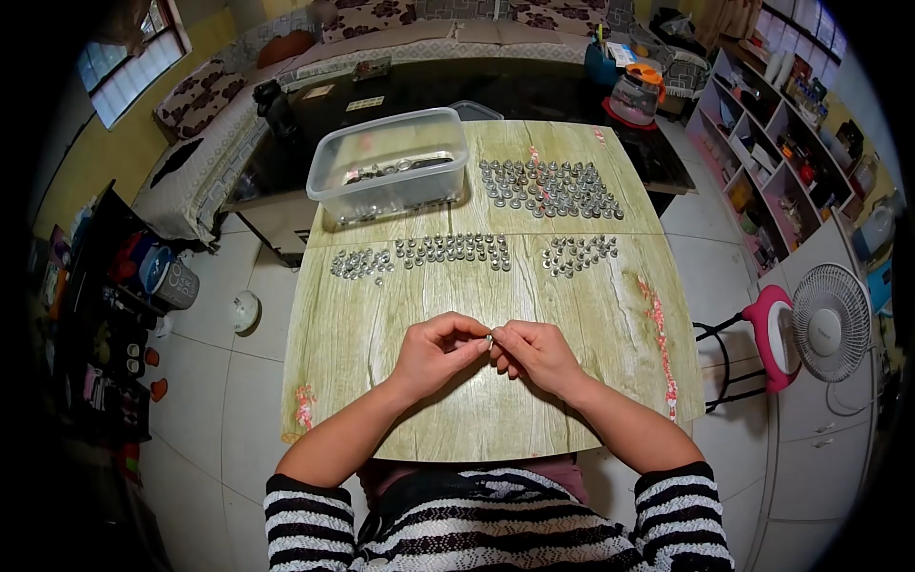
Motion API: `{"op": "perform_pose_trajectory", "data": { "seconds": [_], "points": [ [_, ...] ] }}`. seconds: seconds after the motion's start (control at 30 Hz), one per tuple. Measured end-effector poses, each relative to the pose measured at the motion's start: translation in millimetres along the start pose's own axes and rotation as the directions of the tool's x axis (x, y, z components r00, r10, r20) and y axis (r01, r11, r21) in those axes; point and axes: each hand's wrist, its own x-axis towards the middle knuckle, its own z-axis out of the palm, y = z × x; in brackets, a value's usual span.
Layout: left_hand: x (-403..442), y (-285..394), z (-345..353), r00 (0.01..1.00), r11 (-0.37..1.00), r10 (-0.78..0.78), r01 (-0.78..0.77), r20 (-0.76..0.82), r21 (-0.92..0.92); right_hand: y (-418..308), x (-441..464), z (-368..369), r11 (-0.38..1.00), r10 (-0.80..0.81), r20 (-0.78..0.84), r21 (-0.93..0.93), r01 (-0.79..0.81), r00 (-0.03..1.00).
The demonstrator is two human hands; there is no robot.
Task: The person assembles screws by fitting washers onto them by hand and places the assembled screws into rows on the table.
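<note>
Over the front half of the wood-patterned table (353,353), my left hand (440,351) and my right hand (536,355) meet at the fingertips. Both pinch one small shiny metal piece (490,339) between them; its exact shape is too small to tell. Beyond my hands, small metal parts stand in groups: flat-looking pieces (360,264) at the left, upright pieces in rows (453,249) at the middle, a smaller group (579,255) to the right, and a large block of rows (551,189) at the back right.
A clear plastic box (389,195) with metal items inside stands at the table's back left. Behind the table is a dark glossy surface (419,81) with a glass jug (636,95). At the right are a pink-and-white chair (770,338) and a fan (830,322).
</note>
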Motion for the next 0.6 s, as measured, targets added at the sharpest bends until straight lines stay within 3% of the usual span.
{"op": "perform_pose_trajectory", "data": {
  "seconds": [0.33,0.43,0.6],
  "points": [
    [0.4,1.3,0.0,1.000,1.000,-0.017,0.017,0.001,0.003,-2.1,-0.2,1.2,0.995,-0.067,0.018,0.072,0.066,0.998],
    [-0.2,1.6,0.6,1.000,1.000,-0.009,0.009,0.006,-0.021,-1.0,-0.6,1.6,0.999,-0.016,0.006,0.043,0.016,1.000],
    [-0.4,-0.3,-0.8,1.000,0.999,-0.022,0.022,0.011,-0.024,3.6,0.7,0.9,0.996,-0.072,0.001,-0.061,0.072,0.997]
  ]
}}
